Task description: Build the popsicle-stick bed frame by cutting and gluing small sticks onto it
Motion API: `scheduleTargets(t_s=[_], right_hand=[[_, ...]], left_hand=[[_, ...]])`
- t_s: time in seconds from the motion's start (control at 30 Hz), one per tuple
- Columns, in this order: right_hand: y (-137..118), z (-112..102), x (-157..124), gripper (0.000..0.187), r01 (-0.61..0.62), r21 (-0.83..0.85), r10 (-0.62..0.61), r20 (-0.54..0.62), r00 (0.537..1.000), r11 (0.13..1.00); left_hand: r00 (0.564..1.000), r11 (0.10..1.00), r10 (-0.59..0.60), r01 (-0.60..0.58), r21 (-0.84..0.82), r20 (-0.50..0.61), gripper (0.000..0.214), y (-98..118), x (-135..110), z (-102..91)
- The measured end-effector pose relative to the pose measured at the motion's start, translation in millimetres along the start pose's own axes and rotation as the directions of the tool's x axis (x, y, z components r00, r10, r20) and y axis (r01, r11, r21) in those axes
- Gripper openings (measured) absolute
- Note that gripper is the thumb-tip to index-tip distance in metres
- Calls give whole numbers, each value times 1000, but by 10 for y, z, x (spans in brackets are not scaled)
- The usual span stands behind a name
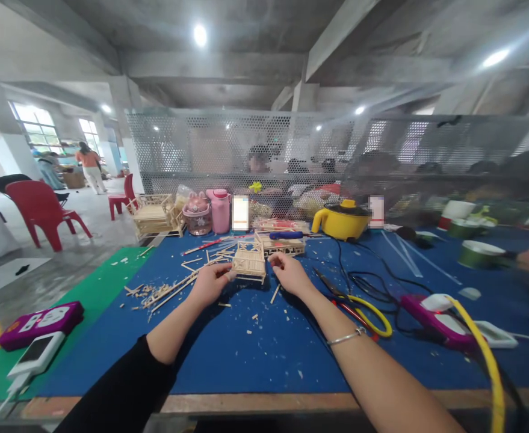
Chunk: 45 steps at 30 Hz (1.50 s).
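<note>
The little stick-built model (250, 264) sat mid-worktop (246, 367), a bit closer to the far edge than the near one. Left hand (212, 282) had its fingertips pinched on the model's left corner. Right hand (287, 273) was curled narrow just beside the other side, couldn't tell if it gripped anything. Yellow pot (343, 224) stood by the far edge.
</note>
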State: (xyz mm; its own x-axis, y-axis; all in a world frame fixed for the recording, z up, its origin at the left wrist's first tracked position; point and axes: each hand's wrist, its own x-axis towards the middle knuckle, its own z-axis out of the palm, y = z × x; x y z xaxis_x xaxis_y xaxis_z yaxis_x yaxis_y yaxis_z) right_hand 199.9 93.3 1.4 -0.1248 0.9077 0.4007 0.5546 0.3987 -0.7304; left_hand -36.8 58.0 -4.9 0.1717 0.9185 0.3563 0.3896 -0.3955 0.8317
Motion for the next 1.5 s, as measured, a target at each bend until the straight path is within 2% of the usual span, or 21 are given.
scheduleTargets(t_s=[0.13, 0.2, 0.33, 0.4, 0.5, 0.63, 0.77, 0.83, 0.9, 0.97, 1.03, 1.1, 1.17, 1.27, 1.33, 1.4, 1.5], right_hand=[[24, 61, -74, 16, 8, 40, -12, 99, 995, 999], [4, 94, -69, 18, 17, 77, -28, 144, 989, 997], [-30, 168, -36, 31, 28, 153, -58, 196, 979, 988], [-24, 175, -24, 35, 14, 155, -42, 174, 984, 988], [0, 111, -17, 34, -33, 124, 23, 77, 997, 992], [-23, -69, -28, 20, -83, 132, 87, -21, 996, 988], [-176, -228, -76, 14, -87, 247, 102, -49, 994, 965], [-296, -255, -124, 19, -84, 329, 89, 0, 996, 941], [-426, -231, -192, 26, -96, 397, 58, 106, 993, 913], [-546, -158, -273, 31, -122, 434, 15, 242, 970, 893], [-638, -57, -352, 32, -147, 445, -27, 363, 931, 883], [-690, 42, -412, 32, -157, 448, -59, 432, 900, 880], [-706, 112, -443, 33, -153, 453, -73, 444, 893, 878], [-699, 152, -443, 36, -145, 469, -74, 417, 906, 871], [-697, 152, -435, 38, -148, 485, -75, 410, 909, 862], [-709, 151, -437, 40, -152, 501, -78, 408, 910, 852], [-750, 167, -468, 44, -145, 520, -90, 401, 912, 842]], left_hand=[[996, 999, -16, 14, 35, 84, 39, -18, -31, -12], [995, 998, -25, 19, 60, 95, 44, -19, -48, -30], [997, 993, -25, 16, 113, 79, 31, 4, -70, -63], [997, 990, -28, 19, 137, 66, 26, 4, -68, -54], [999, 986, -33, 27, 162, 32, 24, -26, -45, 1], [999, 984, -27, 31, 174, -25, 23, -65, -2, 58], [988, 987, 10, 15, 160, -152, 37, -6, 5, -38], [962, 988, 41, 1, 154, -270, 41, 71, -18, -111], [930, 990, 74, -25, 137, -361, 37, 172, -62, -140], [918, 993, 101, -68, 99, -383, 31, 281, -123, -99], [937, 993, 122, -114, 42, -328, 25, 377, -192, -2], [965, 986, 153, -162, -26, -213, 21, 444, -254, 106], [977, 968, 191, -204, -149, -92, 24, 476, -295, 179], [978, 942, 207, -206, -265, -23, 27, 477, -309, 199], [984, 932, 178, -164, -324, 14, 27, 477, -303, 185], [991, 885, 111, -66, -460, 72, 29, 490, -300, 180], [987, 720, -20, 124, -683, 157, 34, 520, -306, 208]])
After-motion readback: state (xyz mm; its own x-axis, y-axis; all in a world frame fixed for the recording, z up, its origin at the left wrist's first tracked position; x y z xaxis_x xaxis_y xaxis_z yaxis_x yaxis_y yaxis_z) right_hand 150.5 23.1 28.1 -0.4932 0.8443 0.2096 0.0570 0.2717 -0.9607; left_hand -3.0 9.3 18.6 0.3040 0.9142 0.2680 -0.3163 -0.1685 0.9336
